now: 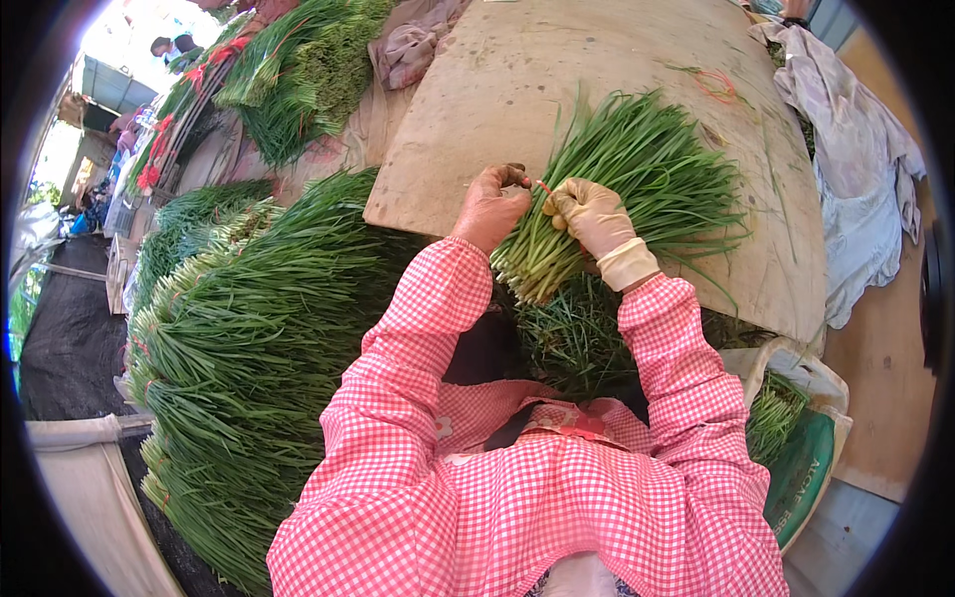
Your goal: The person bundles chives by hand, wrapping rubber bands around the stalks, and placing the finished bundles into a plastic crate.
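at upper centre, the left hand [494, 207] and gloved right hand [595, 217], pinched closed on a red tie [543, 186], could bruise the green bundle [647, 164] by overtightening.

Smock [537, 497]: small checks of pinkish red and white, in loose cloth with soft folds.
Left sleeve [423, 308]: the same checks, wide and puffy, gathered near the wrist.
Right sleeve [676, 363]: also checked, long, with many wrinkles.
Right hand [597, 219]: wears a thin glove [603, 231] of pale cream colour, with a whitish cuff [629, 265].
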Demonstrator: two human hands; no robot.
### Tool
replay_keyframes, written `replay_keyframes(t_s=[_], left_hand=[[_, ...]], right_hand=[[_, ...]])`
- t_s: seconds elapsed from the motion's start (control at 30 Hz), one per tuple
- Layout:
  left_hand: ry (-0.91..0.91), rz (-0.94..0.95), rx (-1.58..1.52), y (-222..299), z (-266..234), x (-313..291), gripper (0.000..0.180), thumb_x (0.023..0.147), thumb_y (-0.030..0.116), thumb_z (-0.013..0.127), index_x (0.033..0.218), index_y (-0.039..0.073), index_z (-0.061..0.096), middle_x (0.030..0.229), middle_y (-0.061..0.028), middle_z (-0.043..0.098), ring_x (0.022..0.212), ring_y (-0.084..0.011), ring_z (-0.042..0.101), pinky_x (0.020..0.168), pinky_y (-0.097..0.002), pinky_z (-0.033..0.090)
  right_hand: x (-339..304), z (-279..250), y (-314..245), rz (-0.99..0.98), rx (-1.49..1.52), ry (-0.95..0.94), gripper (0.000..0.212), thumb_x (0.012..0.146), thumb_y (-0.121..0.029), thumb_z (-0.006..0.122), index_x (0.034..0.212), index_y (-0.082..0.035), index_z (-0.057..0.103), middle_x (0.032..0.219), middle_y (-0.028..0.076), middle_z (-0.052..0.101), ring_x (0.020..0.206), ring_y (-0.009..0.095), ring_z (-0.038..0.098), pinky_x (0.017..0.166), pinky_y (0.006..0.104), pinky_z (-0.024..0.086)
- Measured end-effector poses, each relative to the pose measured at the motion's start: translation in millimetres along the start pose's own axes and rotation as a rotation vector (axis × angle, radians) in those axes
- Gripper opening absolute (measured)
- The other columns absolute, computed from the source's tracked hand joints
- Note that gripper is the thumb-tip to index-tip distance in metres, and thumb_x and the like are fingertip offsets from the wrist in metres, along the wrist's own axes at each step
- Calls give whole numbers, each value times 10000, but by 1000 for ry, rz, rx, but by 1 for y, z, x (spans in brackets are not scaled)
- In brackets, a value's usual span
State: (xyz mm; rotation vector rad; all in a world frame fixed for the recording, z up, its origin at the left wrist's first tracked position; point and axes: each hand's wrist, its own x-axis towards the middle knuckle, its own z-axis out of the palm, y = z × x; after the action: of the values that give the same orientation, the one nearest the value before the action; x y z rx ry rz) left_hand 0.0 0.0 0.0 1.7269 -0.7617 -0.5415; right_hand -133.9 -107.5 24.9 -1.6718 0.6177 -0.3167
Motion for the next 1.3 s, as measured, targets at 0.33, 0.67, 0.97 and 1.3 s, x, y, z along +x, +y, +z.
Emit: replay_keyframes(t_s=[0.33, 0.67, 0.97, 1.3], left_hand=[[163, 44, -283, 2, 30, 5, 69, 766, -34, 584, 821, 7, 589, 753, -9, 587, 675, -80, 519, 626, -228, 435], [161, 9, -122, 4, 29, 2, 271, 761, 38, 655, 998, 5, 528, 843, -67, 623, 761, -109, 566, 699, -252, 453], [98, 67, 5, 20, 27, -10, 387, 765, -30, 587, 1119, -17, 431, 837, -96, 635, 750, -135, 592, 706, -263, 482], [-173, 60, -152, -3, 10, -2, 255, 856, 8, 555, 1107, -38, 545, 994, -82, 621, 928, -131, 568, 838, -255, 448]], right_hand=[[6, -1, 16, -146, 47, 4, 132, 863, -136, 547, 774, -58, 604, 652, 17, 603, 585, 80, 538, 540, 242, 424], [4, -2, -2, 22, -218, 57, 176, 828, -223, 567, 782, -61, 618, 641, 40, 633, 596, 128, 589, 591, 277, 456], [9, -2, -10, 110, -348, 18, 209, 804, -255, 585, 820, -54, 640, 699, 91, 656, 678, 207, 633, 665, 323, 480], [18, -2, -10, 97, -498, -17, 184, 833, -195, 548, 787, -40, 636, 631, 42, 622, 565, 128, 568, 575, 272, 467]])
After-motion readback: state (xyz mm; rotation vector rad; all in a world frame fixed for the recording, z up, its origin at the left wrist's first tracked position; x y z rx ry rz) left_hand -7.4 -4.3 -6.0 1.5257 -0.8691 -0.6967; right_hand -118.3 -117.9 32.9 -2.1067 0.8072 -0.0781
